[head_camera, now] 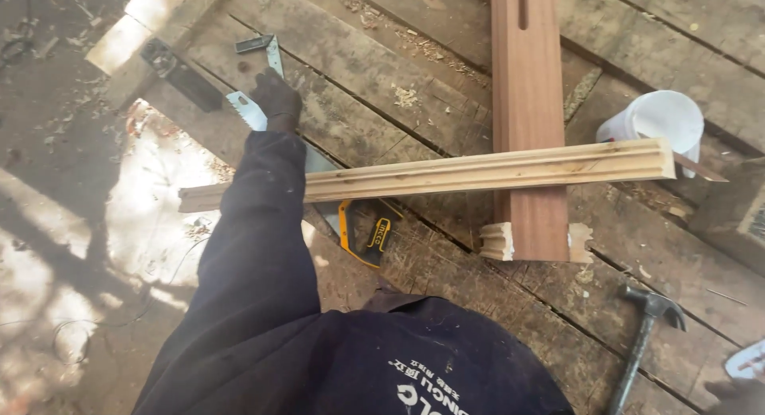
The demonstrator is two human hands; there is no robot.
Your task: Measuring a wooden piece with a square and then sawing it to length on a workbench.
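Rough grey planks make up the workbench (374, 72), boards running diagonally with dark gaps between them and sawdust scattered far centre.

Head view. Left hand (277, 98), at the end of a dark sleeve, is stretched out to the far left and rests on the blade end of a handsaw (319, 176). Whether the fingers are curled round the blade or just lying on it cannot be told; the hand shows as a dark shape. The saw lies flat, blade tip at the far left by the hand, yellow-and-black handle near centre, its middle passing under a pale moulded strip (478, 172).

The strip lies crosswise, left to right, its left end sticking out past the bench edge over the sunlit floor, its right end just beside a white cup (661, 120). It rests across a reddish-brown board (527, 104), which runs from far to near and has a slot cut at its far end. Two short pale offcuts sit touching the board's near corners, one each side.

A try square (267, 48) lies just beyond the left hand; a dark block lies further left near the bench edge. A hammer (645, 335) lies near right, on open planks. Right hand not seen.
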